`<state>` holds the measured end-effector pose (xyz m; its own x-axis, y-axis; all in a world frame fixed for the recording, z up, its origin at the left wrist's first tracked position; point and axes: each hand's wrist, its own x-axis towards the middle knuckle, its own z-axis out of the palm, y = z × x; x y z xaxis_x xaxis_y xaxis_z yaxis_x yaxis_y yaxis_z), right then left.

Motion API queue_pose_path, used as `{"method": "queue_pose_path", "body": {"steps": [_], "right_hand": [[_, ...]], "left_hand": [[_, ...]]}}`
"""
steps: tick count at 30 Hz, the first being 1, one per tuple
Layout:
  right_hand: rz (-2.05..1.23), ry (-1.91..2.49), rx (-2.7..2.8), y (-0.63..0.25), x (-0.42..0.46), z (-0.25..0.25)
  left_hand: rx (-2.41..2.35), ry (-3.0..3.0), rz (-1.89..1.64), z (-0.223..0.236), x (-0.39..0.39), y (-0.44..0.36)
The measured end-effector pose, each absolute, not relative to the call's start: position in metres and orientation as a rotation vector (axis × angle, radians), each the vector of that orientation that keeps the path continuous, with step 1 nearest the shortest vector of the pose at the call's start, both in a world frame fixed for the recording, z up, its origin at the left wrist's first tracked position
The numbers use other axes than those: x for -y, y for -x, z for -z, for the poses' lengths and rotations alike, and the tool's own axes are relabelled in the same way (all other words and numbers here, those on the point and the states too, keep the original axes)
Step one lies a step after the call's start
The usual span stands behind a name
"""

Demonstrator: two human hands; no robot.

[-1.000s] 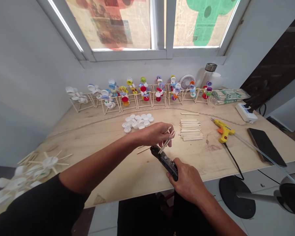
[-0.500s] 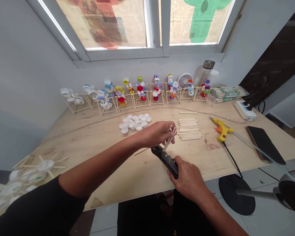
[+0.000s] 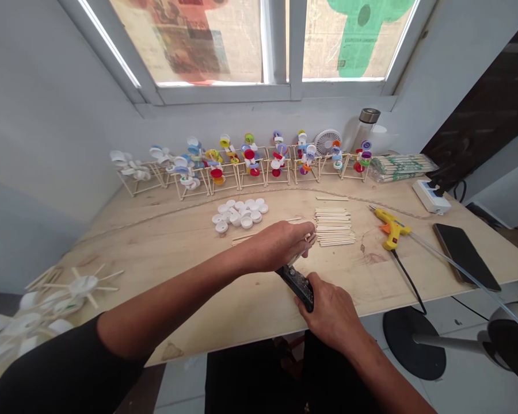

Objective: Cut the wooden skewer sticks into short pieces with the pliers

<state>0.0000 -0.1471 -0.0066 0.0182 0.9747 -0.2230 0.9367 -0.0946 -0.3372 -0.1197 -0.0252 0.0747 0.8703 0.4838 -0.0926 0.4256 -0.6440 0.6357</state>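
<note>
My left hand is closed on a few thin wooden sticks, mostly covered by the fingers. Their lower ends reach the head of a black hand tool, which my right hand grips near the table's front edge. My left hand hides part of that head, and I cannot make out the tool's exact kind. Just right of my left hand lies a stack of wooden sticks. Behind the left wrist is a group of white bottle caps, with loose sticks in front of them.
Along the wall stand several stick frames with coloured cap wheels. A yellow glue gun, a phone and a power strip lie at right. White spoked wheels sit at left. A cord crosses the table.
My left hand has come down closer to the tool's head and slightly right, covering more of the sticks. My right hand stays nearly still on the tool. The view has shifted a little.
</note>
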Motion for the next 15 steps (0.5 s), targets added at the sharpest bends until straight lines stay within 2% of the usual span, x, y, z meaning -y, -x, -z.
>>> {"method": "queue_pose_path", "body": {"steps": [15], "right_hand": [[-0.679, 2.177, 2.049, 0.001, 0.147, 0.002]], "left_hand": [[-0.647, -2.355, -0.140, -0.077, 0.019, 0.119]]}}
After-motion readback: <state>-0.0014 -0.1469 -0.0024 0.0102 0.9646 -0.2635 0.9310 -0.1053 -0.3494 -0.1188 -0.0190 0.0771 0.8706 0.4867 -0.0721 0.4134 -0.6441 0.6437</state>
